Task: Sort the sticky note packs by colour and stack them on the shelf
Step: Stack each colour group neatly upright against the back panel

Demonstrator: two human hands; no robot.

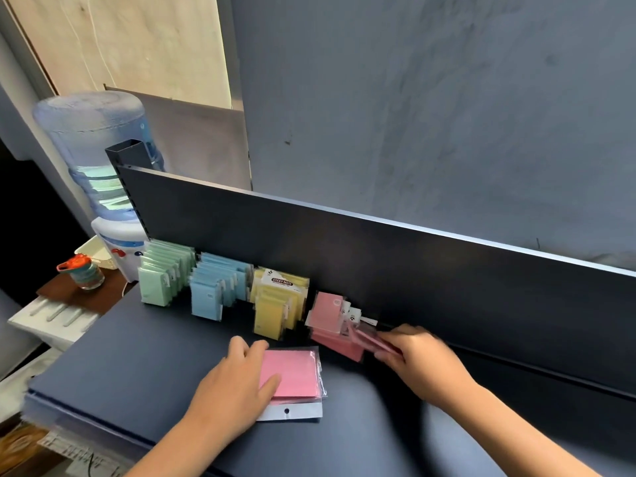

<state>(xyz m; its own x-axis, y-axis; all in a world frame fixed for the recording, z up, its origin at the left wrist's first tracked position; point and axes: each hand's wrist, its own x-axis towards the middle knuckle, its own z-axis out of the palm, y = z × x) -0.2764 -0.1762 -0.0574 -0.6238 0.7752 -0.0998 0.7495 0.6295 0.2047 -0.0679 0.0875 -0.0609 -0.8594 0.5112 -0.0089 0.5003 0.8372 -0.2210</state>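
I see the dark blue shelf filling the lower view, its upright back panel running from upper left down to the right; its front edge shows at lower left, and a broad bare stretch lies open ahead of the packs and to the right. Behind the left end stands a water dispenser bottle.

Along the back panel, left to right, stand rows of green packs, blue packs, yellow packs and pink packs. The rows sit just beside one another. The rearmost yellow pack reads "STICKY NOTE"; smaller print is illegible to me.

My left hand rests on a loose pink pack lying flat near the middle of the shelf, fingers straight on its left side, thumb on its face; its white header with a punched hole points toward me.

My right hand grips further pink packs, blurred, at the pink row's right end.
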